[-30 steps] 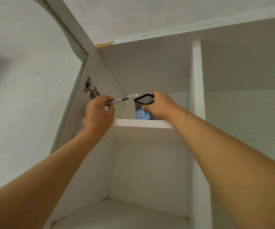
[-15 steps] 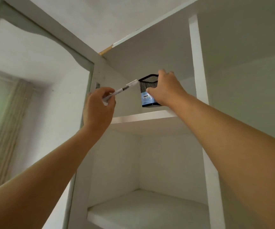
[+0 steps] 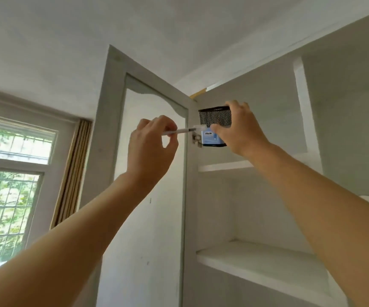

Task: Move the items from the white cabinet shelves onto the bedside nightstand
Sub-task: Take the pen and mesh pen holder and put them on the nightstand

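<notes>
Head view had both of my forearms reaching up from the bottom corners of the frame, bare and angled toward the open white cabinet [image 3: 267, 196]. Nearest the lens, my left hand [image 3: 150, 149] was raised in front of the open cabinet door [image 3: 152, 218], its thumb and forefinger pinched tight on a pen [image 3: 180, 131]. The pen lay almost level, its white capped end pointing right and reaching as far as the door hinge [image 3: 197, 138]; whether it touched the hinge or the holder beside it I could not tell.

A little farther in, my right hand [image 3: 239, 129] was closed around a black mesh pen holder [image 3: 214, 117], fingers curled over its top rim and the thumb pressed on its front face. A blue label [image 3: 211, 138] covered the lower part of the holder. The holder was held up in the air, clear of the upper shelf [image 3: 223, 167] below it and just inside the cabinet's left edge.

Lower down I saw a second shelf [image 3: 256, 262], and a white upright divider [image 3: 301, 103] stood to the right of my hand. Far off on the left were a barred window [image 3: 13, 185] with green leaves outside and a striped curtain [image 3: 73, 173] beside it.
</notes>
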